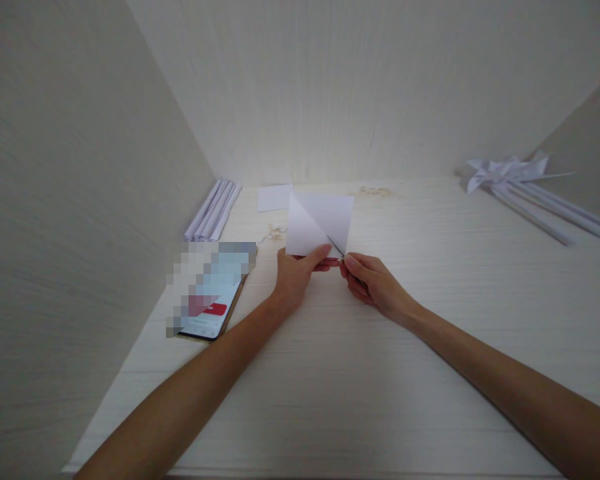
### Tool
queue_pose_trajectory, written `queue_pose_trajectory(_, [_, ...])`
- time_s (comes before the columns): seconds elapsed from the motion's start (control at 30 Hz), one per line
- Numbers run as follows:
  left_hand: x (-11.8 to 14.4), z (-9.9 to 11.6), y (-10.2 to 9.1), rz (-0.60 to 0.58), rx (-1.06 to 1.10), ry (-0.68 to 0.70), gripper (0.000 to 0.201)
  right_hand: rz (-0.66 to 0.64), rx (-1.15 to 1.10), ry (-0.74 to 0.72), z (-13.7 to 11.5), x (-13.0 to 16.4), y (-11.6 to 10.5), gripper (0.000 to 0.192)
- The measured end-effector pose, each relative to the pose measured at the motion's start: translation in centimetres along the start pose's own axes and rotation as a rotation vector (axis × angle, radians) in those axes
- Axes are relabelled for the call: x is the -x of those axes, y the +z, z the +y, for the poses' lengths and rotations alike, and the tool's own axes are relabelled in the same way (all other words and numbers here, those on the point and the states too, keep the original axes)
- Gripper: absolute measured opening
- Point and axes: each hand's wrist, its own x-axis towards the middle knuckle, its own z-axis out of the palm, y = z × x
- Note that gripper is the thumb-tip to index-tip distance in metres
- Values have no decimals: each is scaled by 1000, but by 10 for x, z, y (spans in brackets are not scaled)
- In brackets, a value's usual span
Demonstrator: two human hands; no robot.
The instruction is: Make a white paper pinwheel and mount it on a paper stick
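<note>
A square sheet of white paper [313,223] with a diagonal crease is held above the table, tilted up. My left hand [296,270] grips its lower edge, thumb on the near face and fingers behind. Closed at the sheet's lower right corner, my right hand [367,280] holds what look like small dark scissors [336,247]. A thin dark blade lies over the paper near the lower end of the crease. The handles are mostly hidden in my fingers.
Left of my left forearm lies a phone [215,293], partly pixelated. Rolled paper tubes [213,210] rest at the back left, near a small white paper [275,198]. Paper sticks with folded ends [525,190] lie at the back right. Walls enclose the table's back and sides.
</note>
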Motion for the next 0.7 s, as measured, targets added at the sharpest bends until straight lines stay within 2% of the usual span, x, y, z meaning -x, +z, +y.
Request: queue_pose_trajectory(0.7, [1, 2, 1, -28, 60, -53, 22, 9, 7, -3, 1, 0, -1, 29])
